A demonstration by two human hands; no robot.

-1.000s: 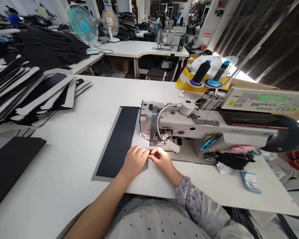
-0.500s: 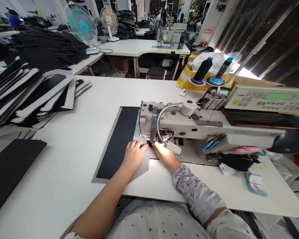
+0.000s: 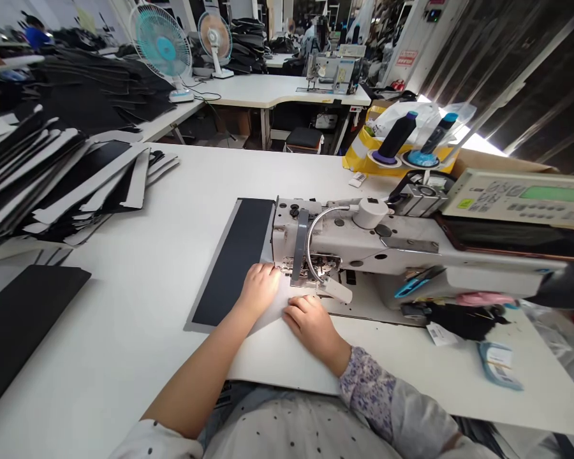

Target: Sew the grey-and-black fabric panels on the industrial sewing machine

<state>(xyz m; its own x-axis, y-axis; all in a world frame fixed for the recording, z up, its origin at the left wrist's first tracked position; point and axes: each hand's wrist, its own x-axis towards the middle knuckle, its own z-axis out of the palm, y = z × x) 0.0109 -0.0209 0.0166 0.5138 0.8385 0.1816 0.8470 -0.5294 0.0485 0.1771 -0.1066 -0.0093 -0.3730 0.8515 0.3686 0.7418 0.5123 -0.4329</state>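
Note:
My left hand (image 3: pixel 261 290) rests on the near end of a long black panel with a grey border (image 3: pixel 234 261), its fingers reaching the presser foot of a white industrial sewing machine (image 3: pixel 363 245). My right hand (image 3: pixel 310 325) lies flat on a pale sheet (image 3: pixel 272 312) just in front of the machine's needle area (image 3: pixel 310 268). Neither hand visibly grips anything. A gooseneck lamp (image 3: pixel 323 229) arches over the needle area, and the needle itself is hidden.
Stacks of black-and-white panels (image 3: pixel 62 172) and a black sheet (image 3: pixel 19 319) lie on the white table (image 3: pixel 124 382) at left. Thread cones (image 3: pixel 397 140) and a control panel (image 3: pixel 516 197) stand behind the machine. Fans (image 3: pixel 160 48) and a co-worker's sewing station (image 3: pixel 332 73) are farther back.
My right hand has slid back from the needle area toward me, moving the hands apart. My left hand stays near the presser foot.

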